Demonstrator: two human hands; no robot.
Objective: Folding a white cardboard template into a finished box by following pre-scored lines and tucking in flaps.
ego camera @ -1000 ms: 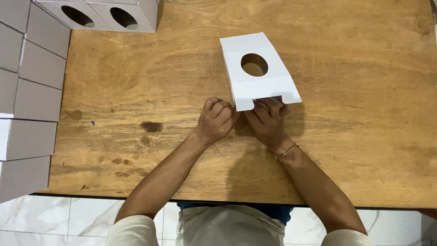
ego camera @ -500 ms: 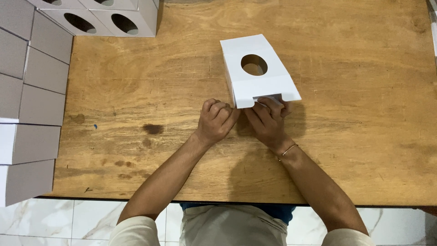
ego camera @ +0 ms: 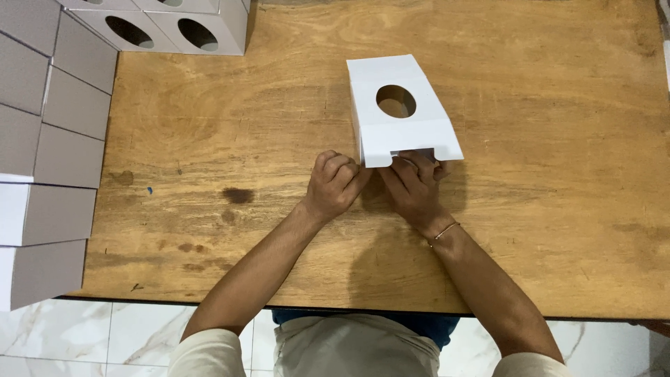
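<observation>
- Hands: left hand (ego camera: 336,183) curled, right hand (ego camera: 413,188) pinching; both grip the near edge of the white box (ego camera: 401,112).
- Box lies on the wooden bench (ego camera: 558,174).

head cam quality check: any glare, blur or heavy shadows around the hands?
Head view: sharp throughout, no motion blur; even soft light; the white cardboard box with an oval hole is bright but keeps its edges; soft shadow under the left hand and right hand on the wooden table; no glare.
</observation>
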